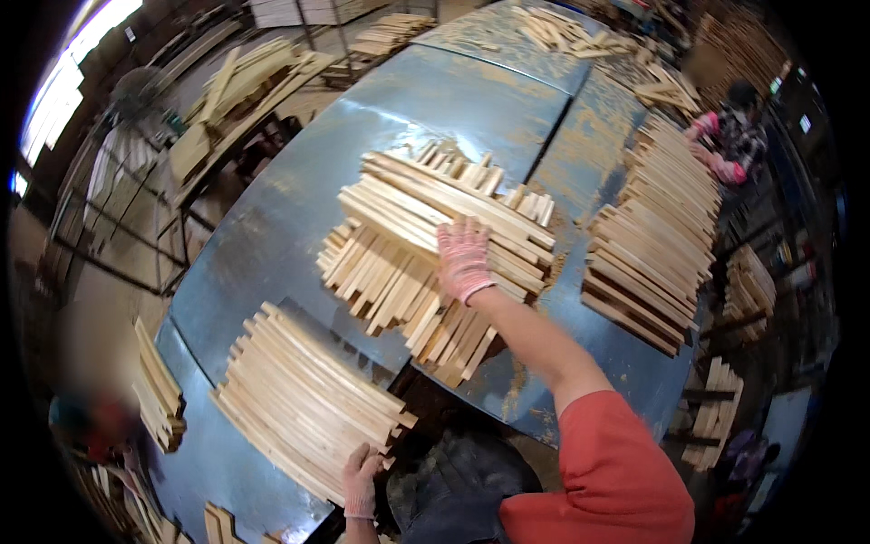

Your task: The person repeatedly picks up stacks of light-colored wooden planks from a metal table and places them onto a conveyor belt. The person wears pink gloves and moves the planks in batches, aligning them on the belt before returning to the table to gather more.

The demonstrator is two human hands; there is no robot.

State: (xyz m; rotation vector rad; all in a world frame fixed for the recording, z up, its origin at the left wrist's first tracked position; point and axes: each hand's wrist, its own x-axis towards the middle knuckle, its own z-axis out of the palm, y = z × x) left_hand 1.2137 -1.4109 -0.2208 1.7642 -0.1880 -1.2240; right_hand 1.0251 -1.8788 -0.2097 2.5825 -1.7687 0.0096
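Note:
My right hand [464,260], in a pink and white knit glove, lies over the upper wooden strips [390,204] of a pile at the table's middle. Its fingers are spread across them. The upper strips lie crosswise on a lower layer of strips [385,276]. Close to my body, my left hand [360,480], gloved alike, is closed at the near end of a row of pale strips [304,399]. A wooden strip's tip shows by its fingers, and the rest of that grip is hidden.
The blue metal table [263,227] has sawdust on it and a dark gap by my body. Another long row of strips [648,236] lies at the right, with a co-worker [729,136] in pink gloves beside it. Loose offcuts [566,34] lie at the far end.

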